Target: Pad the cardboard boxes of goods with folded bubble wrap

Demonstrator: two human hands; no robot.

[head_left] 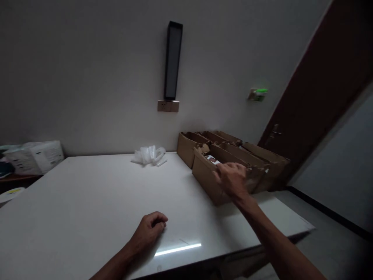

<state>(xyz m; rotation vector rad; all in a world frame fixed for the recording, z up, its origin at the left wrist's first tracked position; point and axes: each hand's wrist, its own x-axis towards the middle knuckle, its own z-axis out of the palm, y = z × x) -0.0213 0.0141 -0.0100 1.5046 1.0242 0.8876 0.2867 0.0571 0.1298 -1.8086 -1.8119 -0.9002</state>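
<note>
My right hand [231,177] reaches into the nearest of several open cardboard boxes [208,181] at the right side of a white table [87,202]. Its fingers curl down over a small white and dark item [212,159] in the box; what they grip is hidden. My left hand [150,227] rests on the table near the front edge, fingers curled into a loose fist with nothing in them.
A crumpled clear plastic wrap [148,154] lies at the table's far edge by the wall. White bags [37,155] sit on a lower surface at the left. A dark wall lamp [173,58] hangs above a socket plate [168,105]. A dark door [320,97] stands at the right.
</note>
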